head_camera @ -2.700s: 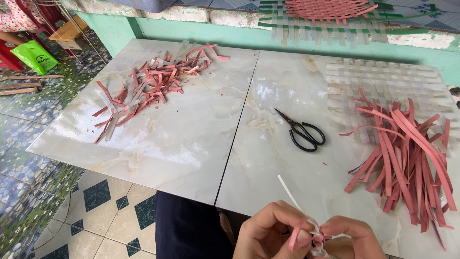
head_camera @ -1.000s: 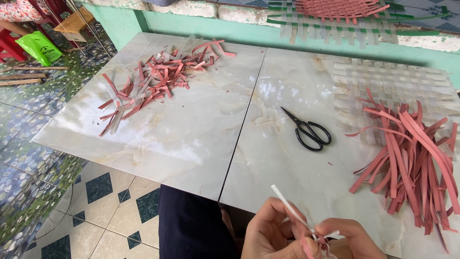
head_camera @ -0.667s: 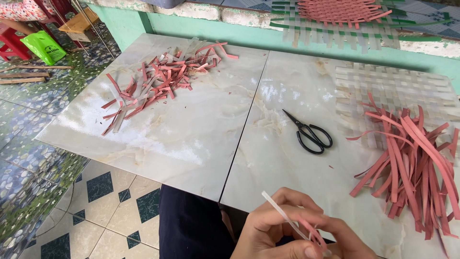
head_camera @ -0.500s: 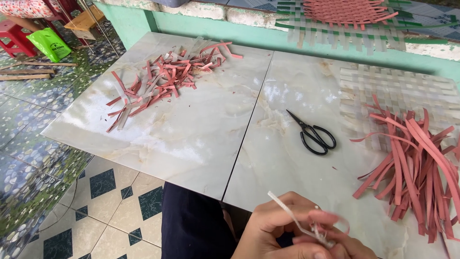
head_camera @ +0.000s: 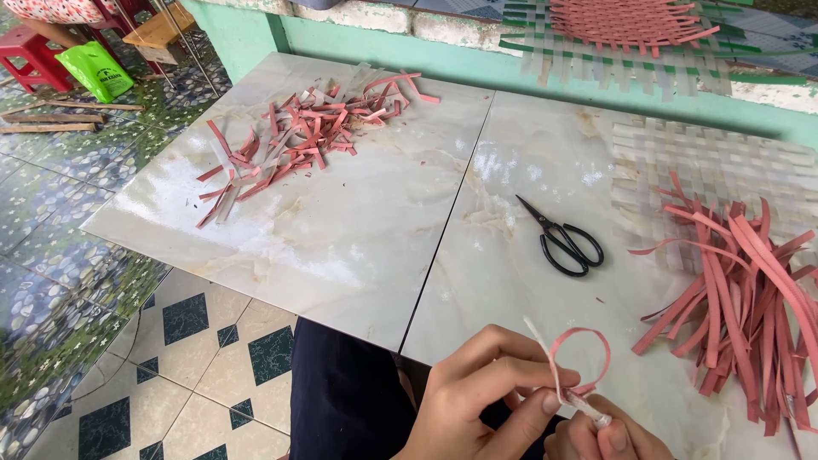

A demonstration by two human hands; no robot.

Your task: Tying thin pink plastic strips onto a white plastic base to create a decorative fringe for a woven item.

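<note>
Item: red strip (head_camera: 581, 362), looped, at the table's (head_camera: 358, 238) near edge.
We pinch it: left hand (head_camera: 486, 396) curled, fingers closed on its base; right hand (head_camera: 601, 434) closed beneath, gripping its tail. Scissors (head_camera: 564, 240) lie beyond.

Black scissors (head_camera: 564, 240), scrap pile (head_camera: 300, 136), woven mat (head_camera: 716, 170) — green bag (head_camera: 100, 71), red stool (head_camera: 34, 53)

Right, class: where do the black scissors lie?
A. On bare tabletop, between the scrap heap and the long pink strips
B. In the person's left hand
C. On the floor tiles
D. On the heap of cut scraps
A: the black scissors lie alone on the marble tabletop, between the scrap heap and the long pink strips.
</note>
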